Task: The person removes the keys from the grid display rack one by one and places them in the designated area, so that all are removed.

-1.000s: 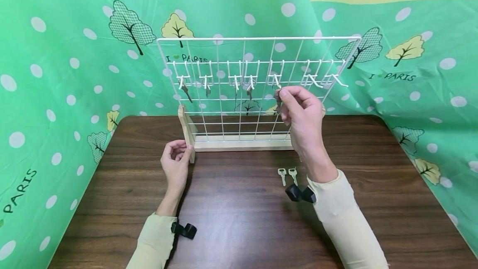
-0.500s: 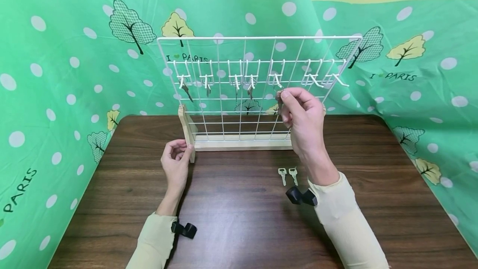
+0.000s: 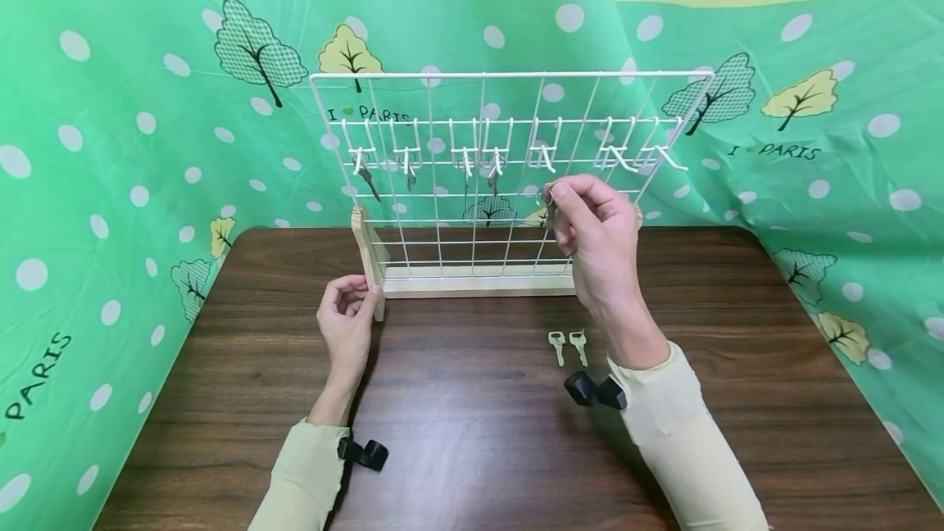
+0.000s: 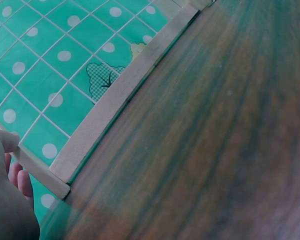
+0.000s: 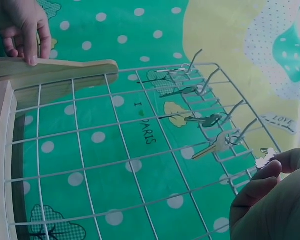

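Observation:
My right hand (image 3: 606,244) pinches a small metal key (image 5: 266,159) with a ring between thumb and fingertips. It is just below and in front of a bare white hook (image 3: 546,159) on the wire grid rack (image 3: 509,74). The fingers hide part of the key. My left hand (image 3: 347,324) holds the wooden side foot (image 3: 369,252) of the rack between thumb and fingers, low on the left. Several keys hang from the hooks further left, among them a silver key (image 3: 369,183) and a brass-toned key (image 5: 205,151).
Two loose keys, a left one (image 3: 557,348) and a right one (image 3: 578,347), lie on the dark wooden table (image 3: 457,433) before the rack. Two more hooks, such as the far right hook (image 3: 671,158), carry no key. A green dotted cloth (image 3: 147,146) stands behind.
The key and ring in my right hand have dropped slightly away from the hook tip, where the ring was close a second ago. My left hand stays on the wooden foot.

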Motion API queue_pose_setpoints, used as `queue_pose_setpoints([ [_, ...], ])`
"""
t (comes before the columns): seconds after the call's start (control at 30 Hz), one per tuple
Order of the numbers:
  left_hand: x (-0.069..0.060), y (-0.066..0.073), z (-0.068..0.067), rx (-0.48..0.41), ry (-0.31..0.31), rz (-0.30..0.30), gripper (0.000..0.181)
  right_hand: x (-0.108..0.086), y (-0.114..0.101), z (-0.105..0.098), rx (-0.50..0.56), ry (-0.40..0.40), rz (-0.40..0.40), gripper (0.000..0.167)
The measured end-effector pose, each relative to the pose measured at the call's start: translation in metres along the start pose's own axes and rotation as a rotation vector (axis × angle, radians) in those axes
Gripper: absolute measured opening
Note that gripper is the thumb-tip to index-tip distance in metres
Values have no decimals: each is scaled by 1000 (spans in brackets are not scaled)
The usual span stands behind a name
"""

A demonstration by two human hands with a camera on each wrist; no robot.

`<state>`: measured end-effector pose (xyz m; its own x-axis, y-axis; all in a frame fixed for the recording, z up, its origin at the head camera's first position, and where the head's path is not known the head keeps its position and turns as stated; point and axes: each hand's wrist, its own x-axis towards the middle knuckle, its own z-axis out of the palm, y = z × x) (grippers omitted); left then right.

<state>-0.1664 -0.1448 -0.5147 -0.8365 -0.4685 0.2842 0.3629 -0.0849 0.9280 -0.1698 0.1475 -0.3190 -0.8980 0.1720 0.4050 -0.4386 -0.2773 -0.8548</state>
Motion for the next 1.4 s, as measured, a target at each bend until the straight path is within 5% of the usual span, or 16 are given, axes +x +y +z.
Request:
queue_pose_setpoints([
  [1.4,0,1,1,6,7,-5,30,-16,19,-15,-62,-29,159,31],
])
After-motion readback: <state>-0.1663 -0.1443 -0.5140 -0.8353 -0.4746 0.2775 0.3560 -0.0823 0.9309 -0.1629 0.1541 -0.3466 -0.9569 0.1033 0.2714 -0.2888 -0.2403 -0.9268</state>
